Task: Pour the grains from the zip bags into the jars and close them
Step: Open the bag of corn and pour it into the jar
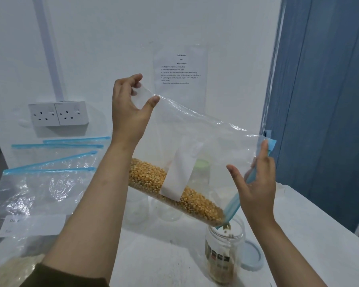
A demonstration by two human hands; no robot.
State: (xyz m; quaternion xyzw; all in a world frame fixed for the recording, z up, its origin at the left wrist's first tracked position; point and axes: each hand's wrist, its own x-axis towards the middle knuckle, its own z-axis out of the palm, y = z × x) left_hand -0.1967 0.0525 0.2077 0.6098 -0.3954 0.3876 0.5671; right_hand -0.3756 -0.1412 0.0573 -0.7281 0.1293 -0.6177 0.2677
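Zip bag (205,129) over one jar (224,251), two hands (129,112) (257,183).

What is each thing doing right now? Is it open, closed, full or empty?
Bag: tilted, open, pouring.
Corn: sliding to the bag's low corner.
Jar: open, upright, partly filled.
Lid: off, lying beside the jar.
Left hand: pinching the bag's corner.
Right hand: holding the bag's blue zip edge.
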